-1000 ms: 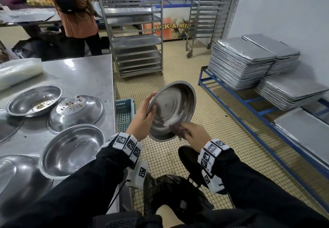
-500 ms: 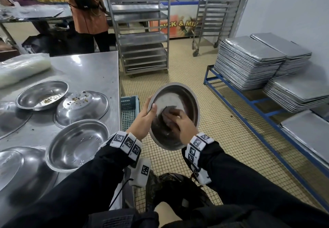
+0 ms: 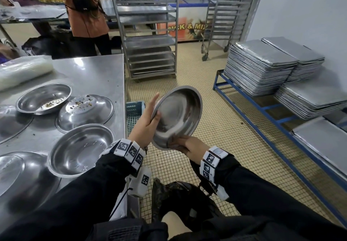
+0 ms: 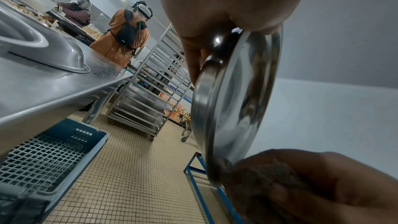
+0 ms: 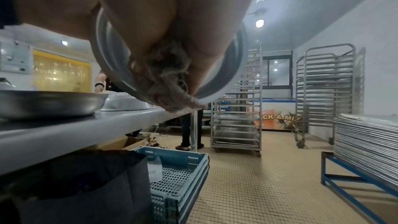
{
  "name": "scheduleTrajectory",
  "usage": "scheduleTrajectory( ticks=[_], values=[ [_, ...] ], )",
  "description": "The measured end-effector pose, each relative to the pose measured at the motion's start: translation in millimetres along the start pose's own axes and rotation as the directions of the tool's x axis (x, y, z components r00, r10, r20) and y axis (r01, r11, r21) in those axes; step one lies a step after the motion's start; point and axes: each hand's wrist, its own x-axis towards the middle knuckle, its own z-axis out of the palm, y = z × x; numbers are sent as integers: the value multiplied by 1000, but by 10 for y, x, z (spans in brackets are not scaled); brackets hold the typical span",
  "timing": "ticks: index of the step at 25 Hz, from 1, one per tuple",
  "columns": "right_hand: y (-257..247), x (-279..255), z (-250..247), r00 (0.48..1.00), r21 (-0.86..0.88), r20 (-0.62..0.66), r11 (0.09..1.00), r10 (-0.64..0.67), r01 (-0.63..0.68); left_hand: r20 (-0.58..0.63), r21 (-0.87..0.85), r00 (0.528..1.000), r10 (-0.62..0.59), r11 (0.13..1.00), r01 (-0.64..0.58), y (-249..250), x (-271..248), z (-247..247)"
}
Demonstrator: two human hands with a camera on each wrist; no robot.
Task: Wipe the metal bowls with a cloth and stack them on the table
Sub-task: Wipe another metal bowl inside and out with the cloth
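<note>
**Fingers clamp the rim as the cloth works the lip**

Fingers of the left hand [image 3: 148, 120] curl behind the metal bowl [image 3: 178, 116], thumb pressed inside its rim, holding it in the air beside the table [image 3: 97, 71], above the tiled floor. The right hand [image 3: 187, 146] bunches a cloth [image 5: 170, 81] between thumb and fingers against the bowl's lower rim. To wipe well, I'd judge, the left hand should turn the bowl steadily while the cloth follows the rim, then sweeps the hollow. The bowl stands tilted on edge, its opening facing the person and slightly right; its rim's long axis runs from lower left to upper right.
</note>
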Motion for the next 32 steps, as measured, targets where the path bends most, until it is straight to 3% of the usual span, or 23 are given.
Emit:
scheduleTrajectory(
  ticks=[3,5,8,10,12,14,16,19,21,23,25,26,27,30,32],
  values=[
    [83,-106,-92,996,-3,1,996,84,-84,-52,25,998,-21,999,22,-24,-19,-4],
    [109,-146,-98,970,-19,-179,985,163,-169,-104,-15,994,-31,999,30,-43,-43,-24],
    [73,-95,-70,832,95,-527,985,170,-141,-128,-117,990,-56,992,41,-33,-117,-20],
    [44,18,-39,787,134,-589,982,184,-130,-150,-173,985,-84,983,58,-7,-174,9],
    [-8,117,49,840,75,-522,988,152,-132,-179,-194,979,-96,979,60,36,-189,49],
    [-58,147,189,891,19,-454,1000,26,-19,-178,-197,980,-94,979,58,74,-167,71],
    [-116,100,298,906,6,-417,997,-68,77,-182,-175,981,-70,984,38,96,-121,59],
    [-147,-13,258,969,-6,-235,997,-75,76,-218,-126,976,-22,992,-6,23,-76,-7],
    [-104,-58,232,995,-48,-100,999,18,-23,-216,-78,976,-4,997,-13,-73,-74,-54],
    [-118,-22,187,964,14,-188,982,186,-187,-239,-75,971,-26,997,8,-176,-78,-81],
    [-223,72,158,858,145,-415,953,301,-264,-270,-128,960,-79,991,46,-192,-101,-62],
    [-313,121,149,817,185,-493,954,298,-237,-292,-148,951,-103,987,61,-185,-107,-41],
    [-416,167,160,823,190,-506,964,260,-188,-310,-162,943,-121,984,73,-129,-115,-14],
    [-639,182,332,953,63,-302,998,16,3,-344,-240,919,-195,964,115,48,-93,6],
    [-512,122,375,970,-77,-234,996,-60,43,-349,-268,915,-202,957,109,117,-81,-53]
  ],
)
